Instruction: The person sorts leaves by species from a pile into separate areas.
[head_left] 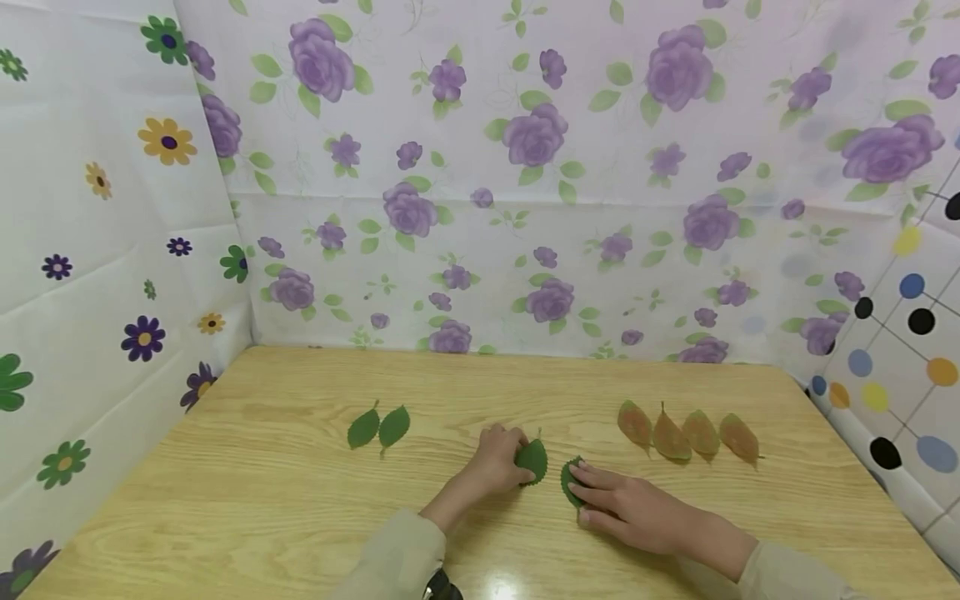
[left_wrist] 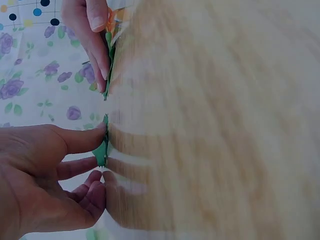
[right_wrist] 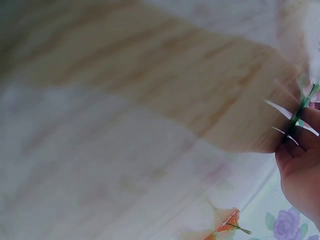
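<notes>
In the head view my left hand [head_left: 498, 458] has its thumb and a finger at the edges of a dark green leaf [head_left: 534, 461] near the table's middle. The left wrist view shows this leaf [left_wrist: 102, 150] between the thumb and a finger, partly raised from the wood. To the right, my right hand [head_left: 637, 506] rests its extended fingers on another green leaf [head_left: 572, 483], covering part of it. In the right wrist view this hand [right_wrist: 302, 172] is at the right edge, touching the leaf [right_wrist: 299, 112].
Two green leaves [head_left: 378, 427] lie side by side on the wooden table [head_left: 247, 467] at the left. Several reddish-brown leaves [head_left: 701, 433] form a row at the right. Patterned cloths [head_left: 480, 200] stand behind the table and at both sides.
</notes>
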